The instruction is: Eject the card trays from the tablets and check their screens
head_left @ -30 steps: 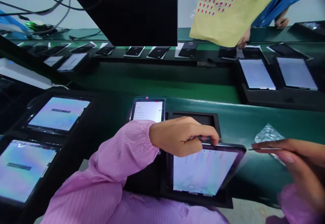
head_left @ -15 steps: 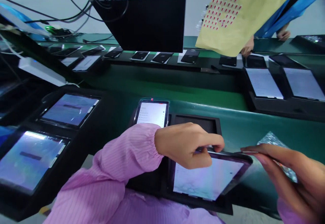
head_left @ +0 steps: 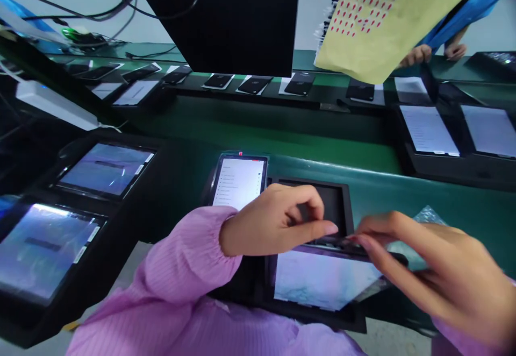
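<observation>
A tablet with a lit screen (head_left: 322, 278) leans at a tilt in the near part of a black tray (head_left: 360, 321), its upper edge raised. Just over that edge is my left hand (head_left: 278, 224), thumb stretched out and index finger bent, with a gap between them. My right hand (head_left: 435, 259) has its thumb and index finger pinched at the same edge; what lies between the tips is too small and blurred to name. Behind my left wrist stands another lit tablet (head_left: 242, 181) showing a list, partly hidden by the hand.
Two lit tablets lie in a black tray (head_left: 110, 208) on the left. Clear plastic wrap (head_left: 429, 215) is behind my right hand. A dark monitor (head_left: 234, 28) and a yellow sheet (head_left: 363, 28) hang ahead. Across the green bench, a co-worker's hands (head_left: 419, 55) are near more tablets (head_left: 429, 130).
My left hand has let go of the tablet's upper edge and shifted left. My right hand has come left to that edge. The tablet leans slightly differently, and the co-worker's hand has risen.
</observation>
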`<state>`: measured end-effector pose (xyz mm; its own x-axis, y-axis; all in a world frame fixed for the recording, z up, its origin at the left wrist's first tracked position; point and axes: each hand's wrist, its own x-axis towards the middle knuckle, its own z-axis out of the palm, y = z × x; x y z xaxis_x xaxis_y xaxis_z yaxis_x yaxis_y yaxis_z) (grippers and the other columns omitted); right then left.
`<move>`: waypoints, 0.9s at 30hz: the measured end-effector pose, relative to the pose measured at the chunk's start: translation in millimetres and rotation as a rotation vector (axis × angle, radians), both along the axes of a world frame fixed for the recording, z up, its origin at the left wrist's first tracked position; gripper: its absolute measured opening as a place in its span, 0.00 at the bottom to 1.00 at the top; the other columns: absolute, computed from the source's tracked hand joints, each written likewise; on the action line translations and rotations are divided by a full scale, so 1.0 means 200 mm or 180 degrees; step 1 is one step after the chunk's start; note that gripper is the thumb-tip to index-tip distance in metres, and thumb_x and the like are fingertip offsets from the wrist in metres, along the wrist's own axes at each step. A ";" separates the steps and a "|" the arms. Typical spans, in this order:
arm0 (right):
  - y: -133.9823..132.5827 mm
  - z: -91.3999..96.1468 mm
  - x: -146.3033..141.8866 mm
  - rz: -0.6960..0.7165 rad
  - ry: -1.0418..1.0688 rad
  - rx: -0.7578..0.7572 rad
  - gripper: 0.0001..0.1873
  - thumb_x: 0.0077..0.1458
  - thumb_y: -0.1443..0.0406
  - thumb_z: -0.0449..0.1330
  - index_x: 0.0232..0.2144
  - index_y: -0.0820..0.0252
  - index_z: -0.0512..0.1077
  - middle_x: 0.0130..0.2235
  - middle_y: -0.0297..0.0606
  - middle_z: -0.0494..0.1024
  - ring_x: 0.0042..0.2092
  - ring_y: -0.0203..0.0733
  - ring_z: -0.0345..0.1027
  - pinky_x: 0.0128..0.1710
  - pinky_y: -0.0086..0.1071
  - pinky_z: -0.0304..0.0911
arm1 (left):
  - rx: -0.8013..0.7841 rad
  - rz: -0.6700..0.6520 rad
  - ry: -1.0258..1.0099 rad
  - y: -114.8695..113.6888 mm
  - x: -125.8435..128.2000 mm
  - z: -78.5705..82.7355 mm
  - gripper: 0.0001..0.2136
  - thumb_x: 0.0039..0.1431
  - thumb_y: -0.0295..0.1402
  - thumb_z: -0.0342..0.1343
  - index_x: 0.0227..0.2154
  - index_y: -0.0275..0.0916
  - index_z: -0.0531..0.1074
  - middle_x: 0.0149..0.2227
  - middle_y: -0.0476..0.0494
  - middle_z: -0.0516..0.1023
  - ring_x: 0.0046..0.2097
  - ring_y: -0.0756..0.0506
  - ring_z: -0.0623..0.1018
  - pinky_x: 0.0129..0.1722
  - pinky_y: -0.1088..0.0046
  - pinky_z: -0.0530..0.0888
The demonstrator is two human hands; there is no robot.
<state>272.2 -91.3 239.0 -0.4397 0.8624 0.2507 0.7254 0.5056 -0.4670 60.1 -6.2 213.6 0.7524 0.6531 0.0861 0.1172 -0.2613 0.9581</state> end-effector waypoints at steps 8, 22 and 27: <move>0.07 0.05 -0.11 0.0423 -0.0227 -0.0170 0.06 0.65 0.66 0.48 0.36 0.57 0.63 0.20 0.25 0.66 0.18 0.30 0.58 0.18 0.28 0.50 | 0.0118 0.0520 -0.0731 -0.10 -0.04 -0.07 0.10 0.57 0.30 0.59 0.25 0.37 0.64 0.22 0.50 0.72 0.23 0.54 0.73 0.20 0.82 0.69; 0.09 0.07 -0.11 0.0498 -0.0620 -0.0258 0.09 0.66 0.65 0.47 0.33 0.58 0.64 0.19 0.25 0.62 0.17 0.30 0.51 0.17 0.29 0.42 | 0.0280 0.0555 -0.0556 -0.10 -0.03 -0.09 0.09 0.60 0.32 0.54 0.26 0.39 0.61 0.21 0.52 0.69 0.20 0.54 0.70 0.18 0.81 0.66; 0.12 0.08 -0.12 0.0692 -0.0667 -0.0438 0.11 0.66 0.66 0.46 0.32 0.59 0.65 0.23 0.29 0.68 0.19 0.30 0.54 0.18 0.28 0.45 | 0.0152 0.0539 -0.0474 -0.09 -0.03 -0.09 0.10 0.61 0.34 0.53 0.26 0.39 0.61 0.20 0.51 0.69 0.20 0.54 0.70 0.18 0.80 0.65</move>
<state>247.6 -67.6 255.6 -0.6469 0.7622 0.0231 0.6949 0.6017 -0.3938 54.4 -23.3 196.0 0.6090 0.7615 0.2217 0.0215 -0.2953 0.9552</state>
